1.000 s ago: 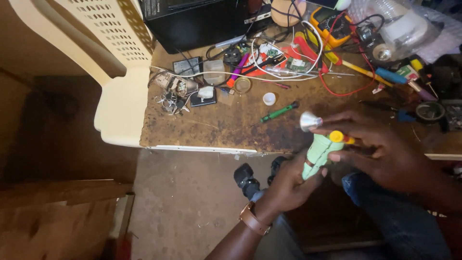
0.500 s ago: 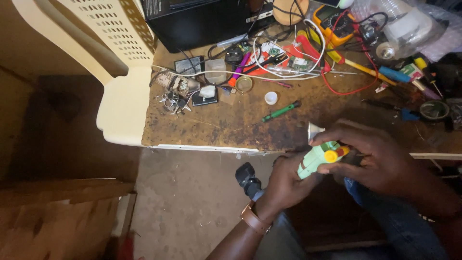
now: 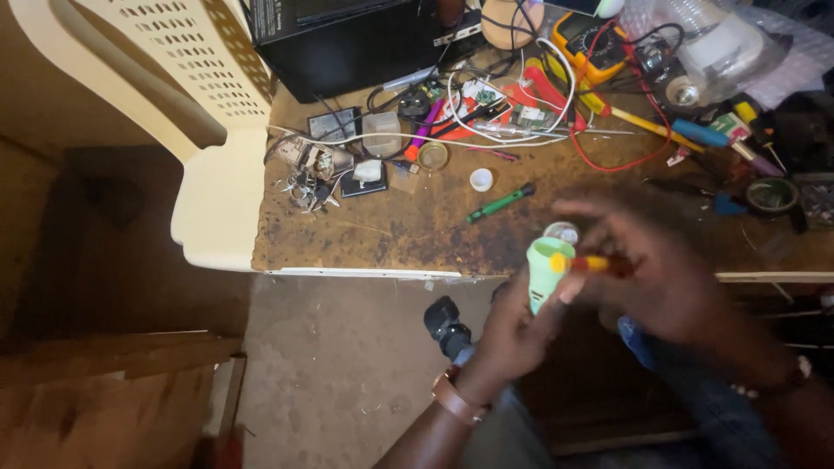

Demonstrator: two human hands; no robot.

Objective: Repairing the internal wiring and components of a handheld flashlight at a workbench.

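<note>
Green device (image 3: 544, 274) in left hand (image 3: 512, 334) grip, right hand (image 3: 665, 269) gripping screwdriver (image 3: 591, 262), cluttered workbench (image 3: 391, 234) behind

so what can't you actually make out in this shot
Head view only:
- Right hand: motion-blurred, so its grip on the yellow-and-red tool is unclear.
- Pale green device: lower part hidden by the left hand.
- Black box: cut off by the top edge.
- Tangled wires and parts: too small to identify.

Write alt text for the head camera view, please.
Two hands work together at a cluttered wooden workbench: the left hand grips a pale green plastic casing, the right hand holds a yellow-and-red-handled tool against it.
</note>
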